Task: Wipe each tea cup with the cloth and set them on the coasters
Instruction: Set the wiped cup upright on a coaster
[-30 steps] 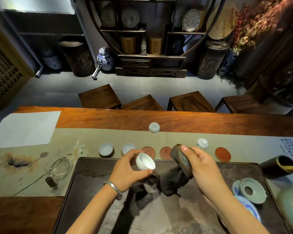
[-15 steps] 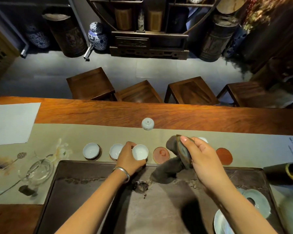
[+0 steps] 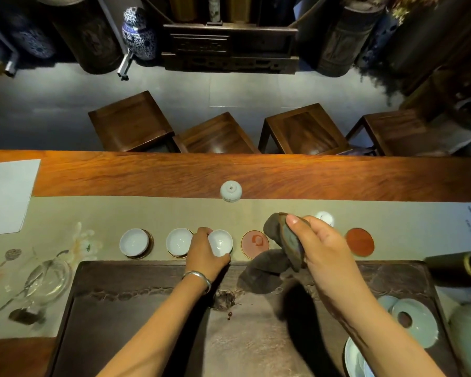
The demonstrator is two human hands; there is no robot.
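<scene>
My left hand (image 3: 204,251) grips a white tea cup (image 3: 221,242) by its rim, low over the third coaster in the row; whether it rests there I cannot tell. Two white cups (image 3: 134,242) (image 3: 178,242) stand upright on coasters to its left. A bare red coaster (image 3: 255,244) lies just right of the held cup, and another red coaster (image 3: 359,241) lies further right. My right hand (image 3: 318,246) holds the dark cloth (image 3: 272,257), which hangs down onto the tray. Upside-down cups sit at the runner's far edge (image 3: 231,191) and behind my right hand (image 3: 324,217).
A dark stone tea tray (image 3: 136,317) fills the near side. A glass pitcher (image 3: 48,281) stands at left, celadon lid and saucers (image 3: 413,322) at right, a dark bamboo tube (image 3: 457,268) at far right. White paper (image 3: 6,194) lies far left. Wooden stools (image 3: 131,121) stand beyond the table.
My left hand carried the cup from above the tray forward and down to the third coaster. My right hand stayed about where it was, holding the cloth. The camera tilted downward.
</scene>
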